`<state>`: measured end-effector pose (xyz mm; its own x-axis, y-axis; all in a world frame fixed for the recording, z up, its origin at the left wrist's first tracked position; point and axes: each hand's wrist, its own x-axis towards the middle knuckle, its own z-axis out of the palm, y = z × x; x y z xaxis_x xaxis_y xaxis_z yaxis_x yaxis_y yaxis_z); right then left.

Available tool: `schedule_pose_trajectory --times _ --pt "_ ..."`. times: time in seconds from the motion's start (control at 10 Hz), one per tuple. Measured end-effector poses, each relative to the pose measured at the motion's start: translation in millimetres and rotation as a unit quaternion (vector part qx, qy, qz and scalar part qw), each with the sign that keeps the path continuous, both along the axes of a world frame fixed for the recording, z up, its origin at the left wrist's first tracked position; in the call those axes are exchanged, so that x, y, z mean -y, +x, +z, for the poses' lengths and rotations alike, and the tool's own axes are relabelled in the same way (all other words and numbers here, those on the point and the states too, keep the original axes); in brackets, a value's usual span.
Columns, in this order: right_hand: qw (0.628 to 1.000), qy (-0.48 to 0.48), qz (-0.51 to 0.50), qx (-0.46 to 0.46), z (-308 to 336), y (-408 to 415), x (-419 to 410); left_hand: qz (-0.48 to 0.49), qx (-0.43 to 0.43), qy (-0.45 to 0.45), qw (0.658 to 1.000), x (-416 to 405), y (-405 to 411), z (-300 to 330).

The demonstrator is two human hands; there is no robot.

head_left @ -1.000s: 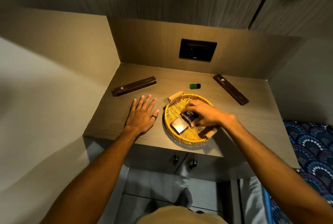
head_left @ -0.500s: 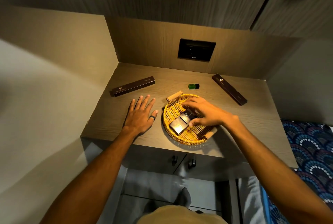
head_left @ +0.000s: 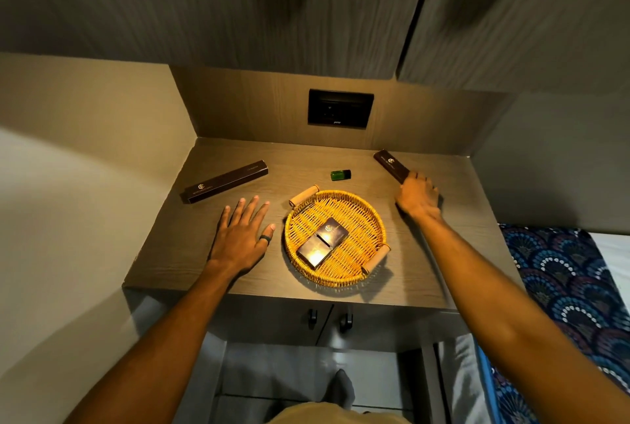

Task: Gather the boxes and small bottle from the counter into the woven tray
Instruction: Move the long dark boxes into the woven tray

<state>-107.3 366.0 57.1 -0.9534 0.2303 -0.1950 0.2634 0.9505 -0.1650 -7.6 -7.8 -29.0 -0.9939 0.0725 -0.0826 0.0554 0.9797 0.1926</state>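
A: Where do the task's things lie?

B: Two small boxes (head_left: pixel 322 242) sit side by side in the woven tray (head_left: pixel 371 215), mid-counter. A long box (head_left: pixel 390 165) lies far right, another long box (head_left: pixel 225 181) far left, and the green bottle (head_left: pixel 340 175) just beyond the tray's far rim.

A: And the hands?

B: The right hand (head_left: pixel 417 197) covers the near end of the right long box, fingers curling over it; whether it grips yet cannot be told. The left hand (head_left: pixel 242 234) rests flat and spread on the counter (head_left: pixel 443 253), holding nothing.

A: The step?

B: Likely fetching that box; next it needs closing, lifting and angling across the tray.

A: Changed since half a second ago?

B: The right hand has left the tray.
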Motion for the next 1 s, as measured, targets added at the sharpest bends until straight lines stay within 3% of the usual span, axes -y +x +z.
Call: schedule_pose_trajectory --times 0.1,0.2,0.3,0.4,0.5,0.6,1.0 --pt "0.999 0.015 -0.021 -0.025 1 -3 -2 0.000 0.001 0.002 1.000 0 0 1" --pt "0.993 -0.018 -0.048 -0.103 9 -4 -16 -0.002 0.000 0.005 1.000 -1 1 3" --pt "0.980 -0.081 -0.008 -0.184 21 -4 -25 -0.003 0.000 0.005 1.000 -2 0 5" --pt "0.942 -0.151 0.216 -0.206 41 0 -26 -0.001 0.004 0.001 1.000 -2 2 5" --pt "0.913 -0.132 0.368 -0.120 49 10 -18 -0.001 0.009 0.000 1.000 -2 3 6" --pt "0.888 -0.067 0.455 -0.006 47 28 -5 -0.002 0.012 -0.003 1.000 -3 3 7" --pt "0.863 0.049 0.502 0.027 23 56 11 -0.003 0.014 -0.006 1.000 -3 4 8"
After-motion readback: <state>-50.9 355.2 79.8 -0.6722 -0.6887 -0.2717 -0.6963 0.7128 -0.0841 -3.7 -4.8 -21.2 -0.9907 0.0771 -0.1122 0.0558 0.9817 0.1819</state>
